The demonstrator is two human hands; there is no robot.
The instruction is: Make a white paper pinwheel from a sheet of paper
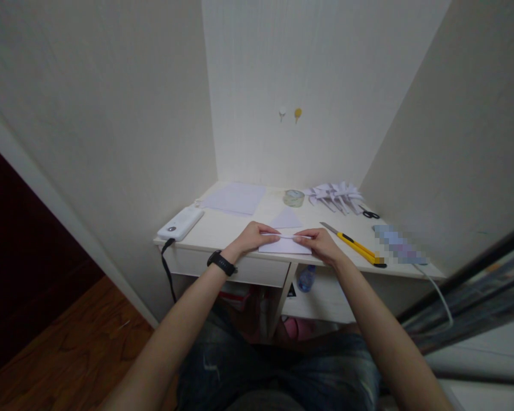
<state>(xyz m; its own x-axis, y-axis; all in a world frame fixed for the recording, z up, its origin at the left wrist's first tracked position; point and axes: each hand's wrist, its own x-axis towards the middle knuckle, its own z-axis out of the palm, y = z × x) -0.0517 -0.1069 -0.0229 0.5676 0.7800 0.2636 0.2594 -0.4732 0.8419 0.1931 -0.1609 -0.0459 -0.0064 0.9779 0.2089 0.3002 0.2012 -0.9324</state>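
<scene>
**Two hands pressing a fold into a sheet of paper at the desk's front edge**

Head camera: the left hand [252, 237] and right hand [321, 241] are lying flat, fingers narrow and together, pinning the folded paper [285, 244] between them. The paper is pale, thin, with a pointed flap rising just beyond the fingertips. Judging from this, uneven pressure could be letting the sheet slide, skewing the crease. A yellow utility knife [354, 244] is lying just right of the right fingers, near enough for a careless sweep to catch. A tape roll [293, 197] is sitting beyond the fingers.
</scene>
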